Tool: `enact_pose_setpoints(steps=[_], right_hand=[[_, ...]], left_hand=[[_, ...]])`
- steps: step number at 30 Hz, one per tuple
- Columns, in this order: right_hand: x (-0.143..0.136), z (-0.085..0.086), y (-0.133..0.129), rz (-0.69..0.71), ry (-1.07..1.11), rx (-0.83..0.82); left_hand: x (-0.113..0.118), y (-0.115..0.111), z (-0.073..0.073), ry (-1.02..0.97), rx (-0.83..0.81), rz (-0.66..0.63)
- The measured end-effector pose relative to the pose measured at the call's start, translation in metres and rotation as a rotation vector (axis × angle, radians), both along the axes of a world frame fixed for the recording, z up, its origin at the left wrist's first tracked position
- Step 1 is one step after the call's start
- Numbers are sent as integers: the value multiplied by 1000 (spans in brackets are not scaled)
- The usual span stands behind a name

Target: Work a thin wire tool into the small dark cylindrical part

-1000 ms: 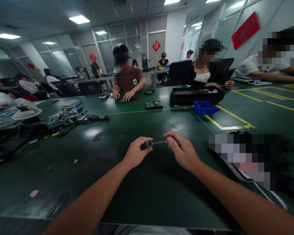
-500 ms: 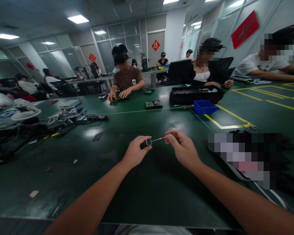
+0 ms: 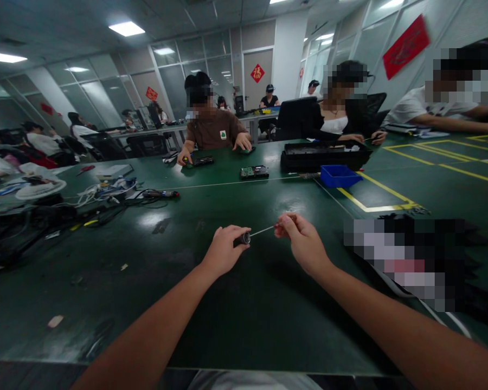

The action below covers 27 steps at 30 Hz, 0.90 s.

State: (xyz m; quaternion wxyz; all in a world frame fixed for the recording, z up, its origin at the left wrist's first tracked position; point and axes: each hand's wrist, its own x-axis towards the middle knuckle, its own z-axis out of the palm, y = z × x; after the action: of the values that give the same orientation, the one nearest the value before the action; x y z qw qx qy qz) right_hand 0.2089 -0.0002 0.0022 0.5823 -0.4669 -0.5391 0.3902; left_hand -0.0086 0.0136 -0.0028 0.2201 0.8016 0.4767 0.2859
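My left hand (image 3: 223, 252) grips a short dark cylinder (image 3: 244, 238) with a round, hollow-looking end turned to the right. Opposite it, my right hand (image 3: 305, 241) is closed round the red handle of a screwdriver (image 3: 262, 231). The thin metal shaft points left, and its tip meets the cylinder's open end; how far it reaches inside I cannot tell. Both hands are held above the green table (image 3: 228, 325). Most of the screwdriver's handle is hidden by my fingers.
Beyond my hands lie a circuit-board device (image 3: 254, 172), a blue bin (image 3: 340, 176) and a long black case (image 3: 325, 157). Tangled cables (image 3: 109, 195) cover the left. A blurred dark and pale item (image 3: 406, 265) lies right. A co-worker (image 3: 215, 130) sits opposite.
My right hand has turned slightly, and its fingers now cover more of the screwdriver's red handle. The cylinder stays in my left hand. The co-worker opposite has moved one hand to another device.
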Motion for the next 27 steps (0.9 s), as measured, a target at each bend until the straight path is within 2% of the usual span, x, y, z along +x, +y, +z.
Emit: enact_pose_setpoints(steps=[7,12,16,21,27], right_hand=[[-3,7,-14,39,-377,157],[-2,12,-17,9,-509,236],[0,17,-18,39,-649,279],[2,17,-16,68,-709,276],[3,16,-17,-17,-652,258]], left_hand=[[2,-1,1,42,-13,-7],[2,-1,0,50,-8,-8],[0,-1,0,66,-20,-22],[1,-1,0,83,-28,-33],[0,0,1,25,-33,6]])
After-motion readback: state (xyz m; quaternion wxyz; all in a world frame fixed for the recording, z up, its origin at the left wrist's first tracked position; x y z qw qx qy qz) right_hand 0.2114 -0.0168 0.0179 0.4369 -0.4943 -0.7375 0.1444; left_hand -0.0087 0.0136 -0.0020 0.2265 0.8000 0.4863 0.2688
